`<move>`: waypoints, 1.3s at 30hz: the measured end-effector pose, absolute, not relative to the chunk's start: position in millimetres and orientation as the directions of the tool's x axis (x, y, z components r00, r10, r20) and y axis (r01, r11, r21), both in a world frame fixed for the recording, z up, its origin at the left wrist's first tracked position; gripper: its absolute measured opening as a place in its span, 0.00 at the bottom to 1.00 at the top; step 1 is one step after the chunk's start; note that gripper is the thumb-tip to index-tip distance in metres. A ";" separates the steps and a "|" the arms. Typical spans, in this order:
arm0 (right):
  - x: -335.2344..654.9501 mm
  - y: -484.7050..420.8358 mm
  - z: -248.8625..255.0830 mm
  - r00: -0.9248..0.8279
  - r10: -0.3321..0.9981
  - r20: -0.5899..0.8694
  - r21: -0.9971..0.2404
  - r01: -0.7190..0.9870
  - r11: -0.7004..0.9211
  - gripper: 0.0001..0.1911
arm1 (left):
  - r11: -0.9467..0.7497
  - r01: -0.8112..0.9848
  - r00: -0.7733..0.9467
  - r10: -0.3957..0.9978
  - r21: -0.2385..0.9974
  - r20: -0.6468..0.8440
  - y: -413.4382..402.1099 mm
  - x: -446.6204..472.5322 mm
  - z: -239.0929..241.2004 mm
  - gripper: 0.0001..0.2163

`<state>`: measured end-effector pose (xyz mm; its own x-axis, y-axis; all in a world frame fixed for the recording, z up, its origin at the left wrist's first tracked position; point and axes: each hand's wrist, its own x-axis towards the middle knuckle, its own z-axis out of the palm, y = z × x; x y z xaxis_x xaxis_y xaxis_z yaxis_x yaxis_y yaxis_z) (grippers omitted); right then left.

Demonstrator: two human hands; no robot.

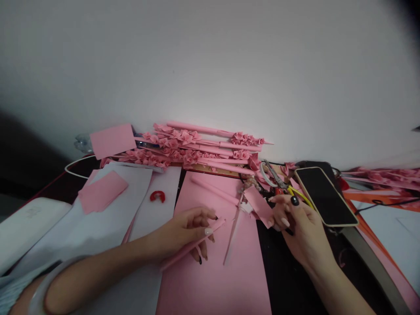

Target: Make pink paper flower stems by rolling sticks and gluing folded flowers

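Your left hand [188, 227] is closed lightly around a rolled pink paper tube [180, 254], thumb along the top and fingers curled beneath. The tube lies aslant, 1 end poking past your fingertips and the other reaching back toward your forearm, above the left edge of a large pink sheet [216, 284]. Your right hand [302, 227] is half curled beside a small pink slip [257, 203]; its fingers meet the slip's near corner, but you can't tell from here whether they pinch it.

Expect the tube to be very light and fairly stiff along its length, yet easy to crush across its hollow middle. Hold it with soft, spread fingers, close to the middle for balance, and spare the open ends, which probably crease soonest. The slip should be limp and quick to bend, so a 2-finger pinch at an edge suits it.

Just beyond your left fingertips, a thin pale stick [232, 236] slants across the sheet, with a 2nd pink tube [215, 191] behind it. Farther right are yellow-handled pliers [300, 197] and a phone [324, 197]. Along the wall lie pink paper flower stems [183, 138].
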<state>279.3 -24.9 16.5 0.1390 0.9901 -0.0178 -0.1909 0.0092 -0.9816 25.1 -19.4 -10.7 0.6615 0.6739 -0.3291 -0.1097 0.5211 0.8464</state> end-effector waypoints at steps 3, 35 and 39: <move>282.6 -23.4 17.3 0.148 0.989 -0.016 -0.985 -0.170 0.010 0.20 | 0.506 -0.104 0.665 0.675 0.856 -0.318 -19.4 24.6 -13.0 0.13; 246.8 -50.3 -4.9 -0.344 0.906 0.248 -0.722 0.557 0.410 0.07 | 0.577 -0.057 0.666 0.630 0.815 -0.399 -19.3 25.6 -1.1 0.09; 242.6 -53.1 -10.8 -0.348 0.913 0.212 -0.722 0.574 0.387 0.11 | 0.555 -0.032 0.681 0.621 0.832 -0.388 -19.0 25.5 -2.7 0.10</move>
